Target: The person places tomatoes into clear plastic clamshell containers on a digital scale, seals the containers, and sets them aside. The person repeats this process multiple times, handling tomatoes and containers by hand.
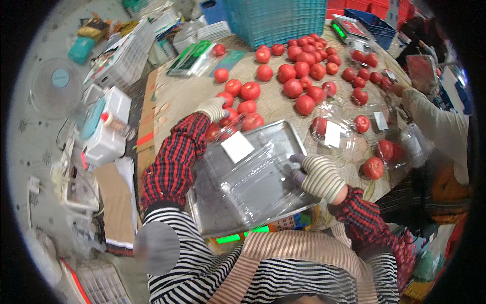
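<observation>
My left hand [212,109], in a striped knit glove with dark fingertips, reaches in among red tomatoes [250,90] left of centre. Its fingers touch one or two of them; its grip is partly hidden. My right hand [322,176], gloved alike, is at the right edge of an open clear plastic clamshell box [254,190], thumb and finger apart. Whether the thin plastic is pinched between them is unclear. The box lies on the metal tray [205,212] of a scale with a lit green display [228,238]. A white label [237,147] is on the box's far part, beside several tomatoes.
More tomatoes [303,68] spread across the table before a teal crate [281,22]. Clear packs with labels [332,133] lie to the right, near another person's sleeve [436,114]. Green-printed packaging [191,57] sits back left. A second scale [351,28] stands far right.
</observation>
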Available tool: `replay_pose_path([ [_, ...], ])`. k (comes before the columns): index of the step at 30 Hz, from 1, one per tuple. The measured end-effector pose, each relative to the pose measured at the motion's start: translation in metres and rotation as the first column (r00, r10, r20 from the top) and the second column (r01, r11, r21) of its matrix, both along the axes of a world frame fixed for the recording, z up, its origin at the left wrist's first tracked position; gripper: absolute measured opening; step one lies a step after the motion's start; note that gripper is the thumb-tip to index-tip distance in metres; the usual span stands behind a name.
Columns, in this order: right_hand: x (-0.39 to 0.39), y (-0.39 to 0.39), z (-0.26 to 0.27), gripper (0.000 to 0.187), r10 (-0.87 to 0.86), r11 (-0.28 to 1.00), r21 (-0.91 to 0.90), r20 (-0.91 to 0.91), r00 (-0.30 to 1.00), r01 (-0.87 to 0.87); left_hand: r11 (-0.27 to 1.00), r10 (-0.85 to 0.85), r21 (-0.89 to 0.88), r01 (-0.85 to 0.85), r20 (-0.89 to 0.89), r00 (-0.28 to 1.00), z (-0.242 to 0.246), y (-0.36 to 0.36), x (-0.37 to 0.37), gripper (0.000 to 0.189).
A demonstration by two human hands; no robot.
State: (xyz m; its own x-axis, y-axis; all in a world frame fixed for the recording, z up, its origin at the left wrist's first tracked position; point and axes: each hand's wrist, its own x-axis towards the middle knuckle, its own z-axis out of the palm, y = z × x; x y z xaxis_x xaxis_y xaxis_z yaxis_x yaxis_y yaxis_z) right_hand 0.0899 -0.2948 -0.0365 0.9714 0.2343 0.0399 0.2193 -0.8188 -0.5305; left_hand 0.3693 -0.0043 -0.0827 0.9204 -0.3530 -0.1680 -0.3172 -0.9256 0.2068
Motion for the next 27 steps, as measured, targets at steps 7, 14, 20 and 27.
replay_pose_path([
  [7, -0.012, -0.002, 0.012, 0.045, 0.0, 0.96, 0.276, -0.178, 0.984, 0.05, 0.962, 0.206, -0.175, -0.208, -0.026, 0.978, -0.038, -0.013, 0.055, 0.084],
  [14, -0.006, -0.018, 0.046, 0.04, -0.142, 0.684, 0.704, -0.127, 0.982, 0.19, 0.863, 0.124, -0.488, -0.127, -0.039, 0.991, -0.029, 0.0, 0.063, 0.075],
  [20, 0.013, -0.003, 0.059, 0.054, 0.113, 0.145, 0.948, -0.299, 0.947, 0.282, -0.034, -0.653, -0.837, -0.546, -0.395, 0.647, 0.099, -0.007, -0.033, 0.075],
  [27, 0.011, 0.049, 0.063, 0.065, 0.473, -0.348, 0.799, -0.302, 0.828, 0.49, -0.13, -0.654, -0.853, -0.505, -0.309, 0.69, 0.128, -0.06, -0.163, 0.068],
])
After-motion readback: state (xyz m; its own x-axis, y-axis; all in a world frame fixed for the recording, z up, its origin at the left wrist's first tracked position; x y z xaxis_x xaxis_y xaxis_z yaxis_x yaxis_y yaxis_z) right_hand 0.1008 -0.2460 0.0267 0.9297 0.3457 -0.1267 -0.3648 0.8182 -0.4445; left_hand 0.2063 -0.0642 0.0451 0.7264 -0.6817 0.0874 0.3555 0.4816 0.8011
